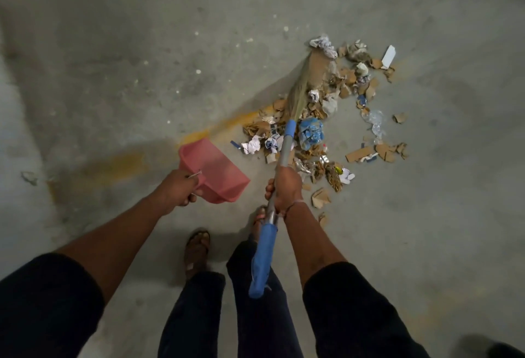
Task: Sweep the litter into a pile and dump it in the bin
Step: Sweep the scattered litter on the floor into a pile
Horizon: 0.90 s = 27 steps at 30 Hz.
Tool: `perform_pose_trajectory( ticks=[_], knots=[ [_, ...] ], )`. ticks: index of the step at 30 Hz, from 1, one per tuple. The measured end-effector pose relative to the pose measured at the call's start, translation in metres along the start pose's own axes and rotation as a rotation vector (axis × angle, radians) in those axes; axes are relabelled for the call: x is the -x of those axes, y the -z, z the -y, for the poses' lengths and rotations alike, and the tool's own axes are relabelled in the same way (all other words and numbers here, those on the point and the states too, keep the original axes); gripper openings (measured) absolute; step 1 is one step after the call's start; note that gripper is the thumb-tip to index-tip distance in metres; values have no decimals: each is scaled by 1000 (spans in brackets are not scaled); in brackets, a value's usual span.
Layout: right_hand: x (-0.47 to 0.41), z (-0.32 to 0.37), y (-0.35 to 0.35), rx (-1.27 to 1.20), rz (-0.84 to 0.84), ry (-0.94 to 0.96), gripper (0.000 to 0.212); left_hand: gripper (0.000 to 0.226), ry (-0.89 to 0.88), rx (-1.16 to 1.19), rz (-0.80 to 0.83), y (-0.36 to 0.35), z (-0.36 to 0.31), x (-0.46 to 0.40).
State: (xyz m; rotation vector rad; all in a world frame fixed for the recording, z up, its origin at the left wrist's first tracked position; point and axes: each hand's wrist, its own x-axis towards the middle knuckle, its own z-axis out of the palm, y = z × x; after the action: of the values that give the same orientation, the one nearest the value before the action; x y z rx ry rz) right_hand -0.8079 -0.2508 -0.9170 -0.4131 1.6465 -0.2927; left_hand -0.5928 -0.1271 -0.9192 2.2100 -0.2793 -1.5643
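A loose pile of litter [326, 119], torn cardboard, crumpled paper and a blue wrapper, lies on the concrete floor right of centre. My right hand [284, 190] grips the metal shaft of a broom [284, 147] with blue sleeves. Its straw head [305, 82] reaches into the far side of the pile. My left hand [177, 190] holds a pink dustpan [214, 171] by its handle, just left of the pile, its mouth towards the litter. No bin is in view.
A faded yellow painted line [216, 130] crosses the floor diagonally under the dustpan. Scattered scraps lie apart from the pile, such as a white card [388, 56] and cardboard bits [321, 197]. My sandalled feet [197, 252] stand below the hands.
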Motion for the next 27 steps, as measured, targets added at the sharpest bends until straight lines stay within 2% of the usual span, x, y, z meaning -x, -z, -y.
perform_pose_trajectory(
  ticks=[8, 11, 15, 20, 27],
  knots=[
    [31, -42, 2, 105, -1, 31, 19, 26, -31, -158, 48, 21, -1, -2],
    [29, -62, 7, 328, -64, 142, 18, 27, -63, -176, 80, 29, 2, 1],
    [36, -81, 22, 674, -117, 283, 29, 22, -66, -207, 99, 35, 3, 8],
    [36, -106, 47, 879, -116, 403, 37, 18, -34, -243, 125, 32, 10, 17],
    [25, -117, 66, 1105, -46, 431, 40, 27, -6, -256, 118, 5, 26, 20]
  ],
)
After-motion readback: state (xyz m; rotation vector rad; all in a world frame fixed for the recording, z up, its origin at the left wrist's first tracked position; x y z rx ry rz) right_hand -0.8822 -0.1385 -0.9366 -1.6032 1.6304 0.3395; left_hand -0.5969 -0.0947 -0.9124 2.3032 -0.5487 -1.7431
